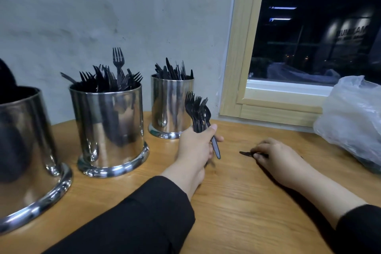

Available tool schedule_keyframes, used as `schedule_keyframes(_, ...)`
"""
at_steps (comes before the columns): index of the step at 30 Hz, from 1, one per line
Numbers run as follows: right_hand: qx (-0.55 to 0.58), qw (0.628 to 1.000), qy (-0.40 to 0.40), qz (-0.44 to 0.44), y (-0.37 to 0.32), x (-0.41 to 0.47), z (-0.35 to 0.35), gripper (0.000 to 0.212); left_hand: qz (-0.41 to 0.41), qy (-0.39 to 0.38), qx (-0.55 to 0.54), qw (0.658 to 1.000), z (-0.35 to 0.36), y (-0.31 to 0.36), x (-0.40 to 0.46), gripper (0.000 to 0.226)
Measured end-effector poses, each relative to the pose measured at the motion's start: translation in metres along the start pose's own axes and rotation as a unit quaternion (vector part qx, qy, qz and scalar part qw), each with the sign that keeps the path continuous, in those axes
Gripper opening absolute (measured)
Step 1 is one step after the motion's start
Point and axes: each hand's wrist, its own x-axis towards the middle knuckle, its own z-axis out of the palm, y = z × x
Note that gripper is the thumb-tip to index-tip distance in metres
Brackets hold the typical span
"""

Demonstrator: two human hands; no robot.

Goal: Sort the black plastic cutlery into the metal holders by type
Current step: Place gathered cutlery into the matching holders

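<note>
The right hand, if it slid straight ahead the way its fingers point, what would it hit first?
The right hand, pinching a black utensil on the table, points left toward the left hand. It would probably meet the knife hanging from that fist first, though depth is unclear.

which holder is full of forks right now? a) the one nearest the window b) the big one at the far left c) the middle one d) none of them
c: the middle holder bristles with fork tines, while the holder nearest the window shows knife tips, and the left hand grips a bunch of forks beside it.
</note>
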Motion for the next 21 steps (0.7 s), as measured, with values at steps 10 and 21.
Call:
schedule_keyframes(10, -0.002, 0.998, -0.056, 0.01, -0.006, 0.004, -0.02, 0.007, 0.009, -0.009, 0.015, 1.0, -0.001, 0.003, -0.005, 0.012)
schedule_keyframes(21, 0.17, 0.947, 0.237, -0.133, -0.027, 0.001, -0.028, 0.016, 0.047, 0.006, 0.028, 0.998, -0.017, 0.013, -0.02, 0.014)
